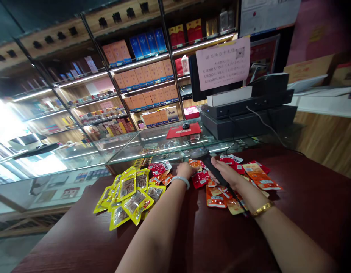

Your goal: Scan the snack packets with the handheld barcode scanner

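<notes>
My right hand [226, 172] is wrapped round the handle of a black barcode scanner [216, 170], its head tilted up and away from me over the packets. Just left of the scanner, my left hand [185, 170] has its fingers closed at the edge of a small orange snack packet [194, 163]; the fingertips are partly hidden. Red packets [200, 179] lie beside that hand. Under and right of my right hand are orange packets [216, 199], with a larger orange pouch [259, 175] farther right. A heap of yellow-edged clear packets [128, 189] lies left of my left forearm.
Behind the dark red tabletop [175, 246] stands a glass display counter [130, 149], with a mouse [186, 126] on a red mat [183, 131]. A monitor with a pink notice [223, 62] and a black cash drawer [249, 119] stand back right. Boxed shelves [147, 76] line the wall.
</notes>
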Demonstrator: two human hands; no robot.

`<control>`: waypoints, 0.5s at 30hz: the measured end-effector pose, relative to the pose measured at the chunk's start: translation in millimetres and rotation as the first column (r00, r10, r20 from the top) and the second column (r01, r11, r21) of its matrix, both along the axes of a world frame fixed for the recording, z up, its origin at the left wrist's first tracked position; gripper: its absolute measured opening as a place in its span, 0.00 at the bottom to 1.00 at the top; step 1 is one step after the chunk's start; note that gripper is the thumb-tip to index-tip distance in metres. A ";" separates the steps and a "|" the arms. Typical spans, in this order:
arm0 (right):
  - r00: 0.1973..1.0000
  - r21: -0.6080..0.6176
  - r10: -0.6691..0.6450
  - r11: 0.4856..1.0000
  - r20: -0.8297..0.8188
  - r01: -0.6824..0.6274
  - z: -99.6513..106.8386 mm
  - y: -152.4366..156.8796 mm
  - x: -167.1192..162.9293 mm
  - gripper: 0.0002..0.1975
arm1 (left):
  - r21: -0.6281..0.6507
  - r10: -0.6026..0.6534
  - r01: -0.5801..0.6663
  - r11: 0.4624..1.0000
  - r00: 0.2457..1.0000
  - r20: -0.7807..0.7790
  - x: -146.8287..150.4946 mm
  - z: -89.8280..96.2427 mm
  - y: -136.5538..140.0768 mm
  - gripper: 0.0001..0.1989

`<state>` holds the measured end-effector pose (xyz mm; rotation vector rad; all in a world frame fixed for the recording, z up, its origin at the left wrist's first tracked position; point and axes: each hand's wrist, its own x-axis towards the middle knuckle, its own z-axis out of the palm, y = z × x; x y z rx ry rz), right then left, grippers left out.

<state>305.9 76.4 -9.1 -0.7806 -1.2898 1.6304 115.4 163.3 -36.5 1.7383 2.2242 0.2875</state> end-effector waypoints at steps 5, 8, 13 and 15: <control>0.999 -0.029 0.025 0.999 0.024 -0.024 -0.1 -4.2 -3.5 0.29 | 0.201 0.038 -0.085 0.976 0.973 0.229 -8.1 -14.7 -4.6 0.23; 0.998 -0.040 0.063 0.997 0.012 -0.063 -1.9 -9.9 -6.9 0.29 | 0.310 0.029 -0.173 0.935 0.907 0.420 -13.6 -17.4 -14.1 0.14; 0.987 -0.042 0.158 0.987 0.026 -0.157 1.0 -16.1 -22.3 0.30 | 0.302 -0.004 -0.330 0.894 0.669 0.743 -31.8 -17.2 -43.5 0.11; 0.980 -0.041 0.190 0.981 0.051 -0.188 7.3 -15.2 -38.5 0.29 | 0.303 -0.047 -0.337 0.892 0.596 0.801 -38.4 -17.9 -54.4 0.11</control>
